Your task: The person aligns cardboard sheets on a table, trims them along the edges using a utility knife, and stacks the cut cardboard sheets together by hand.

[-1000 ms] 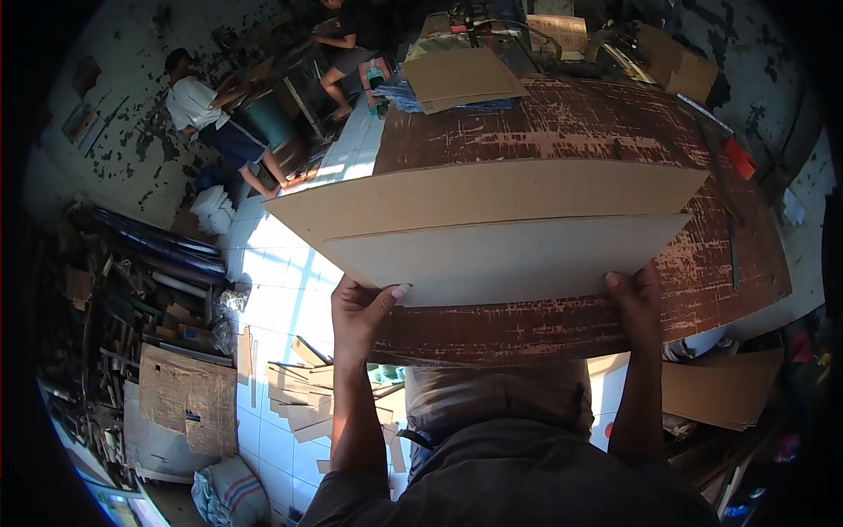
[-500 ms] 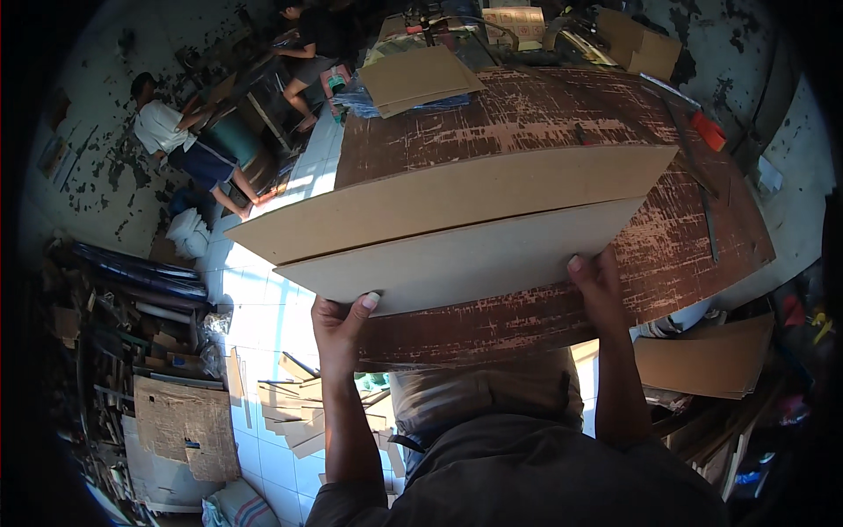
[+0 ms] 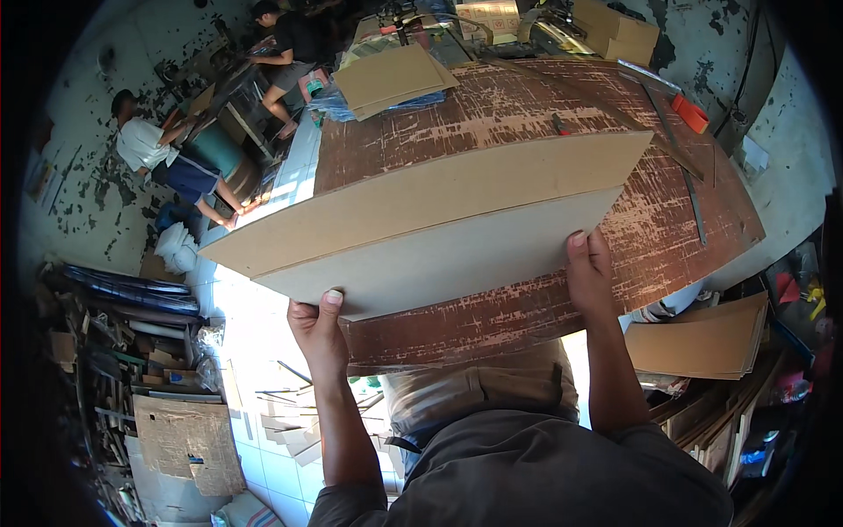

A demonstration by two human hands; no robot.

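Observation:
My left hand grips the near left edge of a long greyish board strip, thumb lying on top. At the near right end of that strip, my right hand holds it the same way. A tan board strip of similar length lies along the far edge of the greyish one, meeting it at a thin line. Whether the greyish strip overlaps the tan one cannot be made out. Both strips are tilted above a worn reddish-brown worktable. The fingers beneath the strips are hidden.
Tan sheets are stacked at the table's far left. A long metal ruler and an orange-red object lie at the right. Scraps litter the floor. Two people work at the back left; more sheets stand at the right.
Both hands and the strips have shifted slightly left and up in the picture, along with the whole scene. The dark gap between the two strips has narrowed to a thin line.

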